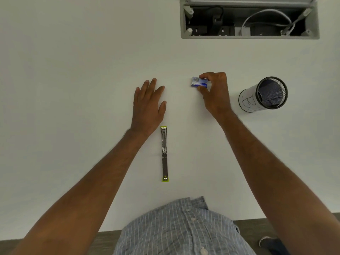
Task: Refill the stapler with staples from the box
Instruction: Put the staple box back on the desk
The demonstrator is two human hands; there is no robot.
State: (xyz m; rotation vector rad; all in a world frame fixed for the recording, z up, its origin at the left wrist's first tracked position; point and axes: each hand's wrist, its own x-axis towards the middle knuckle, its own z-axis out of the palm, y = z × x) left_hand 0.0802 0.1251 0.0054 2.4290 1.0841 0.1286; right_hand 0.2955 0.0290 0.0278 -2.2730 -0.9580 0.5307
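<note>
A stapler point(164, 153) with lime-green ends lies unfolded flat on the white table, its metal channel facing up, in the middle near me. A small blue staple box point(199, 82) sits farther away, to the right of centre. My right hand point(214, 92) pinches the box between thumb and fingers. My left hand point(148, 105) lies flat with fingers spread, just beyond the stapler's far end, holding nothing.
A black mesh pen cup point(265, 94) with a white label stands at the right. An open cable tray point(250, 19) with wires is set into the table at the far right. The table's near edge point(73, 234) runs in front of my body.
</note>
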